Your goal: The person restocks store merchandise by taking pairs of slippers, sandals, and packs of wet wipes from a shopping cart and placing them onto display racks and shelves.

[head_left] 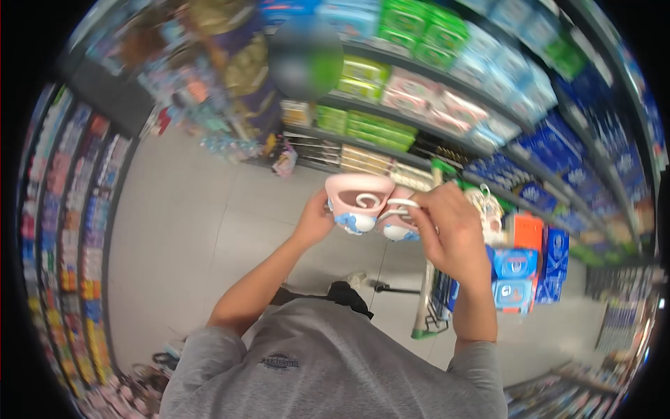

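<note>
A pair of pink slippers [360, 190] with blue and white figures on them is held up in front of my chest. My left hand [319, 215] grips the outer side of the left slipper. At the right slipper, my right hand [450, 227] has its fingers closed around the edge, beside a white curved hook or loop [403, 204]. The two slippers sit side by side, touching. Part of the right slipper is hidden behind my right hand.
A shopping cart [423, 293] with a green and pale handle stands at my right, holding blue packs [515, 263] and an orange box [525, 232]. Shelves of packaged goods [426, 105] run ahead and right. More shelves [73, 209] stand left of the tiled floor [167, 230].
</note>
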{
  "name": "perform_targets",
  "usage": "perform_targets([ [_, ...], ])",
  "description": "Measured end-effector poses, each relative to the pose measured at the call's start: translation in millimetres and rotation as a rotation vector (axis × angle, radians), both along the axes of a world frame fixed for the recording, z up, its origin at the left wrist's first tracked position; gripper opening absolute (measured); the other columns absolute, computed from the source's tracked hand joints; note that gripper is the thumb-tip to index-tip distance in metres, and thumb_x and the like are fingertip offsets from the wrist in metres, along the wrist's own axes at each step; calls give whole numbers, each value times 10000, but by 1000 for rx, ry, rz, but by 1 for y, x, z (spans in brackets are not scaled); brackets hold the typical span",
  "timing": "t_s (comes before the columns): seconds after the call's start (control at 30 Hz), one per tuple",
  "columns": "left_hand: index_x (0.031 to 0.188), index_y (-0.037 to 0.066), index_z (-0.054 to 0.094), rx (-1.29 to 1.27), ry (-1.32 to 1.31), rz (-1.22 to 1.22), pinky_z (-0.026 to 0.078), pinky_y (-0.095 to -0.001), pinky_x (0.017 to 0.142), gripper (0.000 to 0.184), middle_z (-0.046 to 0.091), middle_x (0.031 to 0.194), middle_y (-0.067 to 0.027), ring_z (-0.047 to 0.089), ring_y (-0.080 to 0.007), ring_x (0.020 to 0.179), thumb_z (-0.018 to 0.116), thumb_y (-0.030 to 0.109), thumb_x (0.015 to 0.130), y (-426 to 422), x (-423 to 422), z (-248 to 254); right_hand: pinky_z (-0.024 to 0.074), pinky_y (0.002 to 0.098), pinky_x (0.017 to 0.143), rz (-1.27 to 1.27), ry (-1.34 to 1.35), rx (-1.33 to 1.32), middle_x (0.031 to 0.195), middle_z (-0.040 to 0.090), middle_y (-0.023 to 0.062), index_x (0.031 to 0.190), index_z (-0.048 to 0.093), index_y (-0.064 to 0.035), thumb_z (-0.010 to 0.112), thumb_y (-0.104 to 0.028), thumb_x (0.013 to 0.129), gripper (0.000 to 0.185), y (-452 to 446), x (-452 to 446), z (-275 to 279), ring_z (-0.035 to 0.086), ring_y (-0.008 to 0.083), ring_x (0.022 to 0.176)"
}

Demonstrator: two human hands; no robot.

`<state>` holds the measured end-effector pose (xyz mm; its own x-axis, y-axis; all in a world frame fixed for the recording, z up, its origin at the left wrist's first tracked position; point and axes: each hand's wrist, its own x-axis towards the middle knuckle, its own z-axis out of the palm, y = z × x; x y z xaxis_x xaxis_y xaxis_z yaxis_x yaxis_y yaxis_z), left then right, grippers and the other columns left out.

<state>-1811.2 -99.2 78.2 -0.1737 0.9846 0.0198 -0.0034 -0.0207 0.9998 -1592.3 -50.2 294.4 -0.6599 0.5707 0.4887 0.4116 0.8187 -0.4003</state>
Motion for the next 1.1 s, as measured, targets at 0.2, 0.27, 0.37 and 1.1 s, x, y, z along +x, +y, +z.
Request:
perform_targets([
  [0.2, 1179, 20, 556, -130, 150, 360, 510, -338, 795, 406, 649, 1039, -145, 631, -239, 972, 652, 55, 786, -158, -161, -36, 457, 393, 641, 283, -69, -143, 757, 571, 110, 862, 610, -36, 644, -49, 784, 86, -65, -190, -33, 561, 300, 733],
  [0.27, 1170, 21, 560, -144, 145, 468, 515, -337, 785, 396, 650, 1032, -151, 638, -243, 956, 657, 72, 790, -208, -213, -46, 462, 387, 647, 327, -75, -247, 759, 583, 110, 866, 622, -29, 637, -82, 805, 82, -92, -256, -53, 574, 297, 746],
  [0.37, 1153, 16, 562, -272, 73, 607, 511, -340, 794, 394, 653, 1039, -149, 641, -240, 949, 674, 97, 784, -278, -274, -50, 465, 383, 650, 390, -75, -285, 768, 601, 113, 853, 635, -20, 644, -94, 808, 87, -126, -349, -80, 584, 299, 756],
  [1.1, 1051, 21, 640, -140, 278, 769, 512, -291, 811, 237, 675, 975, -83, 648, -164, 918, 675, 59, 819, -241, -711, 4, 472, 395, 635, 412, -102, -503, 749, 633, 109, 800, 641, -31, 664, -144, 786, 116, -92, -857, -180, 605, 300, 737],
])
